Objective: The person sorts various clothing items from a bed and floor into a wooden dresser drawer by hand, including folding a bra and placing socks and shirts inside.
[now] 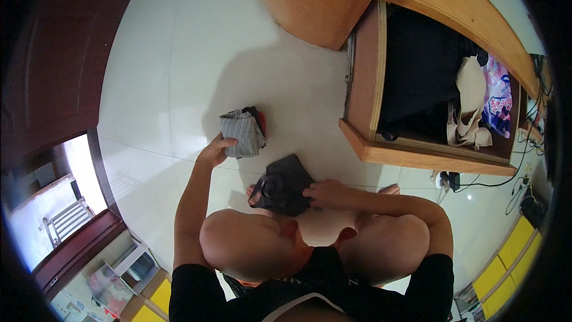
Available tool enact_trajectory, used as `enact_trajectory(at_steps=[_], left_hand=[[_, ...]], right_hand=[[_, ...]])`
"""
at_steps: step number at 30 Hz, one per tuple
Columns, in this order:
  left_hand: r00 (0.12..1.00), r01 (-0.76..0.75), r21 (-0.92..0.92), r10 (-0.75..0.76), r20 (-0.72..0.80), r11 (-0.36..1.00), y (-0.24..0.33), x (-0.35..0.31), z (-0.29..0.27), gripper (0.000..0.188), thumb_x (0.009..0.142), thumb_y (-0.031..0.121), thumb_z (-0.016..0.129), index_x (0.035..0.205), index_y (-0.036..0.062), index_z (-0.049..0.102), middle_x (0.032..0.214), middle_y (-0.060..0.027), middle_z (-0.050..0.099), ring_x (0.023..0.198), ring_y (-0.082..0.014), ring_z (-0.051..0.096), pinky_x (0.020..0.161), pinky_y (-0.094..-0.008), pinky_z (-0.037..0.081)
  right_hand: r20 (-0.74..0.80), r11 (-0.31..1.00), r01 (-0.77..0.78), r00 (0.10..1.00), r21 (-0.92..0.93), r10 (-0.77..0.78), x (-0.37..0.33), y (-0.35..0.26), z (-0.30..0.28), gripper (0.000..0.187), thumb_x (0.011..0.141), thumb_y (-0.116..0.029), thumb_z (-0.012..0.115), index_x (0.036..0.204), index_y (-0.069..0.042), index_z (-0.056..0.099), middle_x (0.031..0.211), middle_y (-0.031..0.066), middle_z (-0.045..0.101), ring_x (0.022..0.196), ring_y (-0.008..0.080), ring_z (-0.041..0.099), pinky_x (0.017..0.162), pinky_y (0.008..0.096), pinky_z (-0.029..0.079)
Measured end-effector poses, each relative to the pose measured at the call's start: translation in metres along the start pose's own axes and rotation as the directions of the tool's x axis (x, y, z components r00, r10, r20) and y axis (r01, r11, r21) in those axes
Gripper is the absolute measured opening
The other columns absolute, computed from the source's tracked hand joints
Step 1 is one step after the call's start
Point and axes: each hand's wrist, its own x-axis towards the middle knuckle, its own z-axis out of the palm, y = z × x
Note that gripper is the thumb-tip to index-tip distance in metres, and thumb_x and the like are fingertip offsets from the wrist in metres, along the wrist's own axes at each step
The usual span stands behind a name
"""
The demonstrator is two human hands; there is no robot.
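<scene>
Fingers of the left hand (214, 151) grip the striped cloth (242, 134), its long axis running forward. Nearer the left knee (235, 238), the dark cloth (289, 180) lies left of the right hand (328, 194), whose fingers meet its edge, grip unclear.

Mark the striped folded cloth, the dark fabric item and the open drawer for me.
Striped folded cloth (245, 132): head view, middle of its upper face.
Dark fabric item (290, 180): head view, middle of its upper side.
Open drawer (429, 160): head view, its wooden front panel.
</scene>
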Motion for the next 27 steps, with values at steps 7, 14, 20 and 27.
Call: enact_trajectory(at_steps=[7, 14, 20, 27], left_hand=[[0.993, -0.105, 0.072, 0.109, -0.048, 0.992, 0.002, -0.019, 0.004, 0.089, 0.063, 0.011, 0.071, 0.133, 0.0063, 0.018, 0.126, -0.0095, 0.038, 0.116, -0.0243, 0.037, 0.098, -0.0362, 0.028], [0.942, -0.185, 0.349, 0.267, -0.202, 0.919, 0.013, -0.016, -0.013, 0.087, 0.071, 0.011, 0.067, 0.137, 0.0149, 0.011, 0.13, -0.0159, 0.031, 0.119, -0.0261, 0.032, 0.098, -0.0352, 0.028], [0.788, -0.534, 0.536, 0.615, 0.036, 0.654, 0.138, -0.053, 0.155, 0.039, 0.08, 0.009, 0.058, 0.116, 0.0054, 0.044, 0.108, -0.0076, 0.051, 0.104, -0.0149, 0.045, 0.09, -0.0295, 0.036], [0.586, -0.638, 0.745, 0.504, 0.635, -0.196, 0.156, -0.049, 0.373, 0.071, 0.069, 0.02, 0.069, 0.127, 0.007, 0.03, 0.121, -0.0174, 0.041, 0.11, -0.0266, 0.042, 0.089, -0.0367, 0.038]], right_hand=[[-0.089, 0.999, 0.028, 0.996, -0.039, -0.031, 0.002, 0.002, -0.008, 0.033, 0.079, -0.025, 0.055, 0.108, -0.01, 0.047, 0.097, 0.0127, 0.055, 0.089, 0.0309, 0.055, 0.075, 0.042, 0.044], [-0.045, 0.992, 0.016, 0.999, 0.125, -0.01, -0.022, -0.003, -0.04, 0.037, 0.082, -0.022, 0.053, 0.116, -0.008, 0.047, 0.11, 0.0128, 0.053, 0.098, 0.0282, 0.053, 0.083, 0.0376, 0.043], [-0.163, 0.797, 0.327, 0.945, 0.508, -0.284, -0.157, -0.038, -0.128, 0.027, 0.082, -0.021, 0.054, 0.102, -0.003, 0.053, 0.096, 0.0142, 0.058, 0.09, 0.0274, 0.056, 0.076, 0.0379, 0.044], [-0.959, 0.807, -0.589, 0.25, -0.04, 0.135, -0.25, -0.021, -0.205, 0.068, 0.071, -0.024, 0.067, 0.129, -0.013, 0.032, 0.127, 0.0204, 0.035, 0.114, 0.0352, 0.038, 0.093, 0.0441, 0.033]])
